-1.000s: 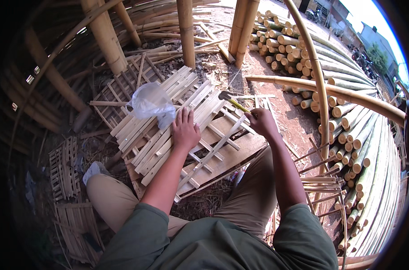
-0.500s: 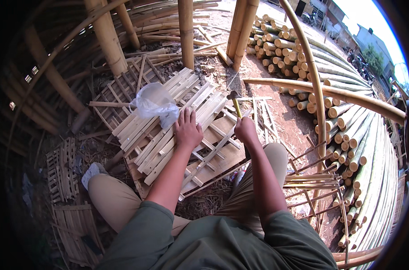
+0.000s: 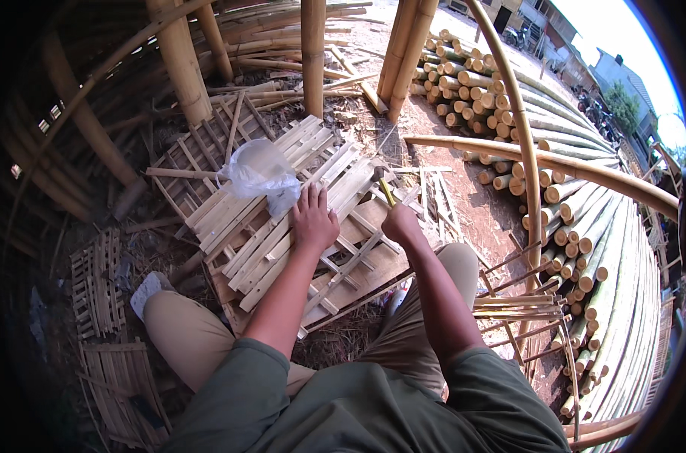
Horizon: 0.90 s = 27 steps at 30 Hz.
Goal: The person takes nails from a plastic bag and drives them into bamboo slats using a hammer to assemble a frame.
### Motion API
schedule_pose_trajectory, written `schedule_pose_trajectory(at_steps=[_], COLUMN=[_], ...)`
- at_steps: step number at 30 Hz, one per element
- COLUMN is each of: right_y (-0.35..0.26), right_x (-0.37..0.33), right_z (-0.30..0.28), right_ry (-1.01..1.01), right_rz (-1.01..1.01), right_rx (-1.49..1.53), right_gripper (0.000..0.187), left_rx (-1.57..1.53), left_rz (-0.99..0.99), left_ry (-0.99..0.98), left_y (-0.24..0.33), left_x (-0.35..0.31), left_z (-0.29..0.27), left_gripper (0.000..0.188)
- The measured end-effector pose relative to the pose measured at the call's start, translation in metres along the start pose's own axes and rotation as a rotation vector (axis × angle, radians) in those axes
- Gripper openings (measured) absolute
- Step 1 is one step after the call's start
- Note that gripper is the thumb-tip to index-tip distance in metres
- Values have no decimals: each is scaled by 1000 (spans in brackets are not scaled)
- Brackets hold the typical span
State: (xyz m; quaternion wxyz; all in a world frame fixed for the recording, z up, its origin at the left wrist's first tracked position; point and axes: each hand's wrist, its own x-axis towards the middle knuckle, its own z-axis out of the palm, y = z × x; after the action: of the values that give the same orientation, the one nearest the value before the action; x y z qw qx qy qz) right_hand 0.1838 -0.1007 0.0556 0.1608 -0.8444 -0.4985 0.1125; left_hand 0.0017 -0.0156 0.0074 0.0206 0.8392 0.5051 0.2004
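My left hand (image 3: 315, 220) lies on the wooden slats (image 3: 260, 260) with its fingers stretched forward, pressing on them. The slats form a panel of pale strips laid side by side over cross strips. Around the yellow-handled part of a hammer (image 3: 388, 193) my right hand (image 3: 402, 225) is closed. The hammer's dark head is low over the right end of the slats; whether it touches them I cannot tell. A clear plastic bag (image 3: 261, 175) rests on the slats just beyond my left hand; its contents are not clear. Beneath the panel shows a flat wooden board (image 3: 369, 268).
Bamboo posts (image 3: 313, 60) stand beyond the panel. A bent bamboo pole (image 3: 531, 151) and a level one (image 3: 584, 160) cross on the right, before stacked bamboo poles (image 3: 577, 200). Finished-looking slatted panels (image 3: 97, 287) lie at left, and bundled strips (image 3: 516, 306) near my right knee.
My right hand has moved slightly left and nearer to me, and the hammer head has shifted left and down toward the slats. My left hand stays in place on the slats.
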Motion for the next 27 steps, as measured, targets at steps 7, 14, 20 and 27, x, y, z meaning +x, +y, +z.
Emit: schedule_pose_trajectory(at_steps=[7, 14, 20, 27], right_y=[-30, -2, 3, -2], right_x=[-9, -13, -2, -19], right_z=[-25, -27, -53, 1], right_ry=[189, 134, 140, 212], right_rz=[85, 133, 109, 18], right_rx=[226, 304, 300, 188], right_gripper=[33, 39, 39, 30], left_rx=[21, 18, 35, 13], left_rz=[1, 2, -1, 23], left_ry=[22, 0, -1, 55], left_y=[-15, -10, -13, -14], left_x=[-4, -6, -5, -4], left_z=[3, 1, -1, 3], left_gripper=[59, 58, 57, 57])
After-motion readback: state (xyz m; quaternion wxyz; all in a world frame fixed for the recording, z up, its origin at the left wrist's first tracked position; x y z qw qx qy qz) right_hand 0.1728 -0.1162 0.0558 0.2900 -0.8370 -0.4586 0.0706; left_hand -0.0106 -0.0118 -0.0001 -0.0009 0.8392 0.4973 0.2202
